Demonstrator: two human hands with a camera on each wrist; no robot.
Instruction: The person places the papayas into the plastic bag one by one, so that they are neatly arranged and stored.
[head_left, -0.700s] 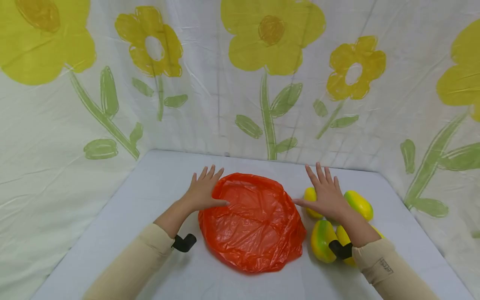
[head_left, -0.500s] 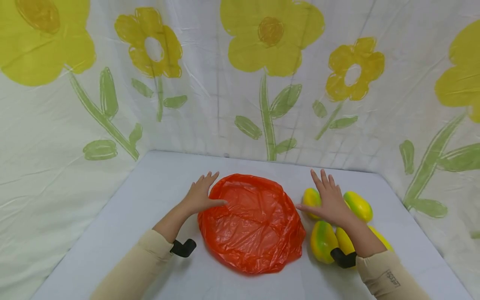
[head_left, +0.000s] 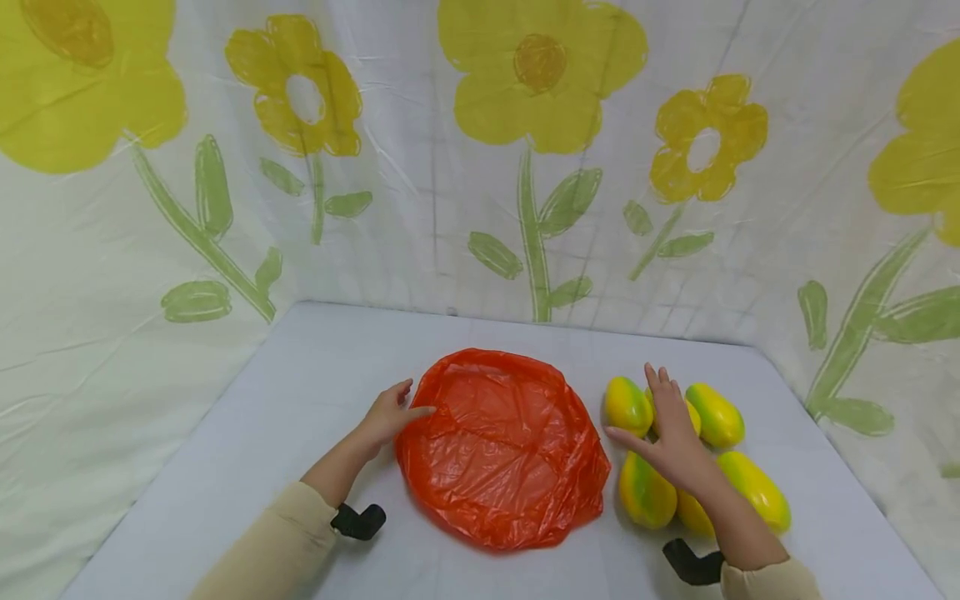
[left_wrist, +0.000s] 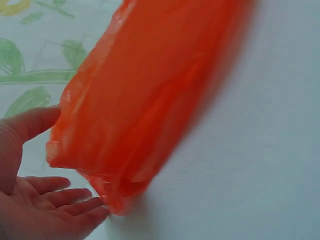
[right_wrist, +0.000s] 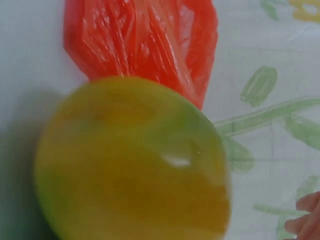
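A red plastic bag (head_left: 510,450) sits mid-table with its round mouth facing up. At its left edge is my left hand (head_left: 386,417), thumb over the rim and fingers loosely bent. The left wrist view has the thumb and fingertips spread close about the bag's side (left_wrist: 135,90); whether they touch it I cannot tell. My right hand (head_left: 671,437) hovers over several yellow-green mangoes (head_left: 647,493) right of the bag, fingers extended, thumb toward the bag, holding nothing. In the right wrist view one mango (right_wrist: 135,165) fills the foreground, with fingertips (right_wrist: 310,220) at the lower right.
The white table (head_left: 330,350) meets a hanging cloth (head_left: 405,208) printed with yellow flowers at its back and sides. A black curved piece (head_left: 360,522) sticks out at the left wrist, and another such piece (head_left: 690,564) at the right.
Both hands have come lower and nearer to me. The left slid to the bag's left edge with its fingers bending; the right moved a little rightward over the mangoes. Bag and mangoes stayed put.
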